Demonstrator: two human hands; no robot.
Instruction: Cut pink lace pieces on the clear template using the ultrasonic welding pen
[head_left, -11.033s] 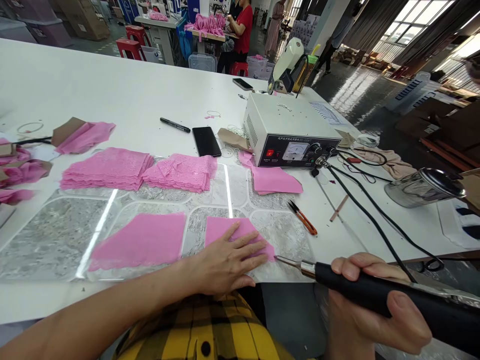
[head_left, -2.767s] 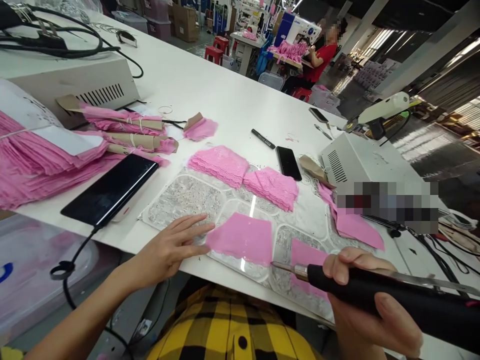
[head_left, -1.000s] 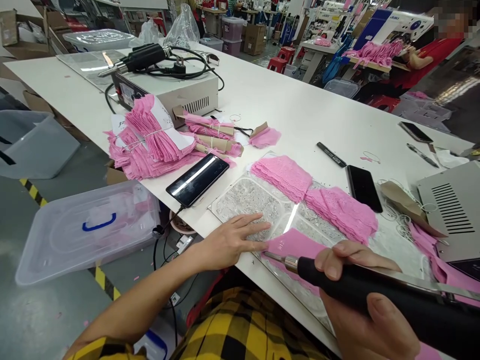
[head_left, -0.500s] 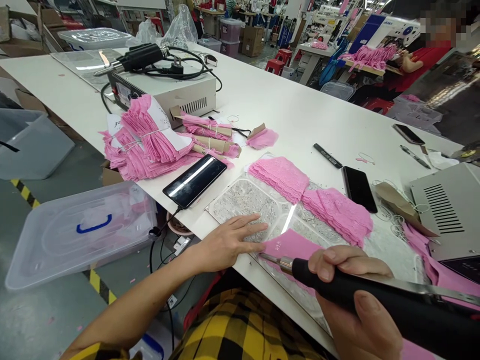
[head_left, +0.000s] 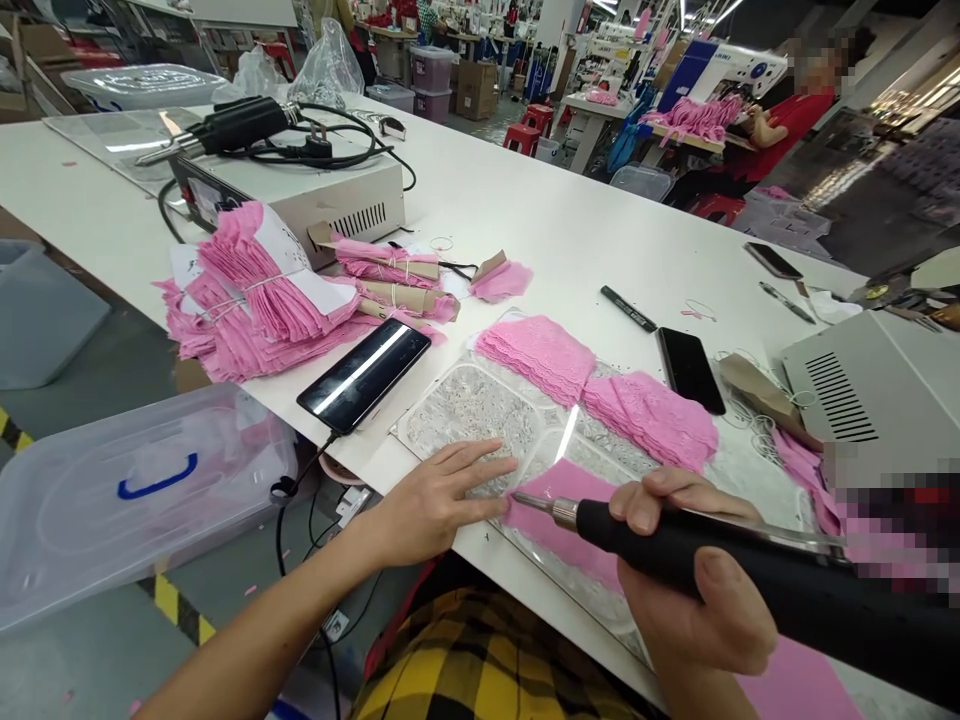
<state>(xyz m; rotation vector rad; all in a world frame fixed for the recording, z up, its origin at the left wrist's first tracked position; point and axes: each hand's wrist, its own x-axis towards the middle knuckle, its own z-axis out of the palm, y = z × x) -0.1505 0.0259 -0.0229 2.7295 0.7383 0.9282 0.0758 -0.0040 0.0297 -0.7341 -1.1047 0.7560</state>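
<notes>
My right hand (head_left: 697, 570) is wrapped round a black handheld tool (head_left: 675, 540) with a narrow metal tip. That tip rests at or just above the left end of a flat pink fabric piece (head_left: 574, 495). Palm down with fingers spread, my left hand (head_left: 442, 495) lies on a clear-edged patterned board (head_left: 480, 400), its lowest fingertip at the fabric's left edge beside the tip. Two stacks of pink lace pieces, a left stack (head_left: 536, 355) and a right stack (head_left: 652, 415), lie along the board's far side. Part of the fabric is hidden behind the tool and right hand.
A cabled black phone (head_left: 365, 375) and tied pink fabric bundles (head_left: 262, 290) lie to the left. Another tool (head_left: 240, 125) sits on a grey metal box (head_left: 360, 195). A second phone (head_left: 690, 370), marker (head_left: 628, 309) and vented box (head_left: 877, 380) are rightward. A co-worker (head_left: 795, 120) sits behind.
The view has turned, shifting most of the table leftward. The tool's tip has moved slightly up along the fabric's left end. My left hand stays spread beside it.
</notes>
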